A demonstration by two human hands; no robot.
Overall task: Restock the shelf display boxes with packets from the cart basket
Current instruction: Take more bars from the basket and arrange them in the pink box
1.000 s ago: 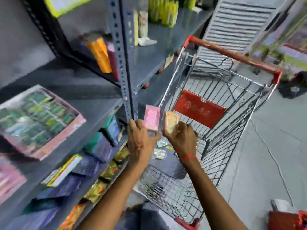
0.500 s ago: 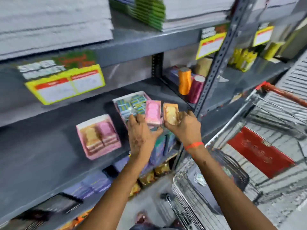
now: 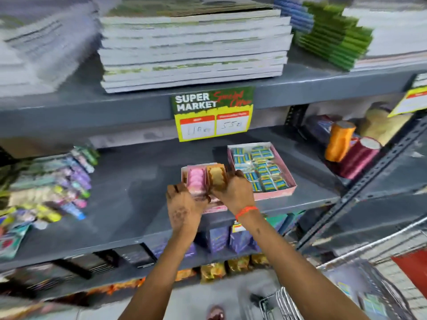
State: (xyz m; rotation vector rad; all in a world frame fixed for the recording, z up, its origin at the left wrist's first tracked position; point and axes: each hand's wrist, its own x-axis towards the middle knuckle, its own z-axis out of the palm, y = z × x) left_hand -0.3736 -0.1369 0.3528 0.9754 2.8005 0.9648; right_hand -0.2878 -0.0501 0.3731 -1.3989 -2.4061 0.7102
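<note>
My left hand [image 3: 184, 204] holds a pink packet [image 3: 196, 181] and my right hand [image 3: 233, 192] holds an orange-yellow packet [image 3: 216, 177]. Both packets are side by side over a pink display box [image 3: 215, 208] on the grey middle shelf [image 3: 129, 192], which my hands mostly hide. Just to the right stands a second pink display box [image 3: 275, 192] filled with several blue-green packets [image 3: 261, 168]. The wire cart basket [image 3: 346, 289] shows at the bottom right, with a few packets inside.
Stacked notebooks [image 3: 194, 47] fill the top shelf above a yellow price tag [image 3: 213, 122]. Orange [image 3: 339, 139] and maroon [image 3: 359, 157] thread spools stand at the right beside a slanted steel upright [image 3: 374, 172]. Loose colourful packs [image 3: 53, 181] lie at the left. Lower shelves hold purple boxes [image 3: 231, 239].
The view has swung from the cart to the shelf. Both hands, each still holding its packet, have moved forward and down onto the nearer pink display box.
</note>
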